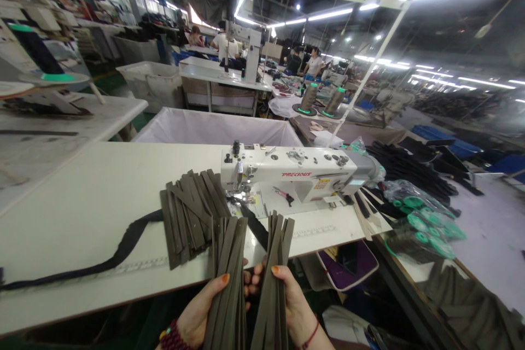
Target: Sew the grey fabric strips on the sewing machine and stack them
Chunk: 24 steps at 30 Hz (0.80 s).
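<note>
My left hand (197, 314) is closed around a bundle of olive-grey fabric strips (227, 279), held upright near the table's front edge. My right hand (293, 306) grips a second bundle of the same strips (276, 268) beside it. Both bundles fan out at the top. Just beyond them a loose pile of similar strips (191, 213) lies on the white table (82, 213), left of the needle of a white sewing machine (295, 172). A long black band (123, 246) trails from the machine across the table to the left.
A white fabric-lined bin (213, 127) stands behind the table. Thread cones (308, 98) sit further back. Black strips (410, 167) and bagged green spools (418, 219) lie at the right. A purple tray (348, 265) hangs below the table edge. Other people work far behind.
</note>
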Motion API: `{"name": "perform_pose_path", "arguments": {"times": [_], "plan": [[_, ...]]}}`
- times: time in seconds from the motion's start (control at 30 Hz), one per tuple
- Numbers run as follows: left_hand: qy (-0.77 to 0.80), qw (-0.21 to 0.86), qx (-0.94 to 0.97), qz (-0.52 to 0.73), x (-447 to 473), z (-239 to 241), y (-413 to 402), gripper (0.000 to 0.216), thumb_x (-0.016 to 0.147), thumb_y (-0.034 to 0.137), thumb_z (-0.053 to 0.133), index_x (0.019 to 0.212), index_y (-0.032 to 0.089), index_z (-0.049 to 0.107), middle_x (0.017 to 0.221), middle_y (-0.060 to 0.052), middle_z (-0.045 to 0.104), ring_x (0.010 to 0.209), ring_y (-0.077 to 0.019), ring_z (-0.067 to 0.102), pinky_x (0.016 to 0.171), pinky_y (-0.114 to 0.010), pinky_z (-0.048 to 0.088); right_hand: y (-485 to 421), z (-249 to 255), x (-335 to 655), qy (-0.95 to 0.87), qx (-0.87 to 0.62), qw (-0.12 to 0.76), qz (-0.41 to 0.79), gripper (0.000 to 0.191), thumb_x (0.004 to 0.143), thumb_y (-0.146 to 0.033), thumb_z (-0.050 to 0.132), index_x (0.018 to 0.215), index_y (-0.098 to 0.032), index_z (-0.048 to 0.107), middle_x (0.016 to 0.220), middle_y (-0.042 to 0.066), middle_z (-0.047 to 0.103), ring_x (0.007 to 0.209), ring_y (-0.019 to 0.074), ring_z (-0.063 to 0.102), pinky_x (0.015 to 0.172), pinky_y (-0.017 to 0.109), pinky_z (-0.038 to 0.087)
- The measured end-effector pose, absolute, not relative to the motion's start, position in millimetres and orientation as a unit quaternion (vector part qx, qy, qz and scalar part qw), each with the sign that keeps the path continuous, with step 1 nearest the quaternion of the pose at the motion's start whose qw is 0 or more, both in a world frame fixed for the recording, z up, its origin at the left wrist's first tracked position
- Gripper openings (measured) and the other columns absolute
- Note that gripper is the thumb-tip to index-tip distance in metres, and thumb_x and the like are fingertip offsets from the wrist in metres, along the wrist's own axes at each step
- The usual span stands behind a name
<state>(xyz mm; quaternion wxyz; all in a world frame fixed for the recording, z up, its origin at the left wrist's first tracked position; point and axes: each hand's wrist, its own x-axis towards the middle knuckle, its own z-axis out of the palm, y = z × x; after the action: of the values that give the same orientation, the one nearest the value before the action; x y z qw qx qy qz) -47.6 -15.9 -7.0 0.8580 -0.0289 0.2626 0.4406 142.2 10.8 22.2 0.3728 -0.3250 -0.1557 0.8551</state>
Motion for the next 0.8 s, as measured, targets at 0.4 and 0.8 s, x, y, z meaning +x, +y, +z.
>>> {"name": "perform_pose_path", "arguments": {"times": [0.4, 0.8], "plan": [[0.365, 0.823, -0.010, 0.435, -41, 7, -12, 0.016, 0.089, 0.012, 0.064, 0.100, 0.002, 0.070, 0.090, -0.018, 0.077, 0.079, -0.0249, 0.074, 0.084, -0.043, 0.059, 15, 69, 136, -0.342, -0.445, 0.429, 0.708, 0.027, 0.065, -0.015, 0.080, 0.085, -0.014, 0.063, 0.063, -0.001, 0.065, 0.052, 0.0115, 0.056, 0.050, 0.022, 0.044], [0.402, 0.802, 0.027, 0.440, -34, 17, -11, 0.035, 0.081, 0.015, 0.075, 0.112, 0.004, 0.064, 0.088, -0.017, 0.078, 0.074, -0.0289, 0.076, 0.070, -0.038, 0.062, 13, 61, 116, -0.378, -0.448, 0.466, 0.663, 0.045, 0.067, -0.040, 0.085, 0.097, -0.018, 0.060, 0.082, 0.002, 0.067, 0.066, 0.0171, 0.061, 0.060, 0.030, 0.051]]}}
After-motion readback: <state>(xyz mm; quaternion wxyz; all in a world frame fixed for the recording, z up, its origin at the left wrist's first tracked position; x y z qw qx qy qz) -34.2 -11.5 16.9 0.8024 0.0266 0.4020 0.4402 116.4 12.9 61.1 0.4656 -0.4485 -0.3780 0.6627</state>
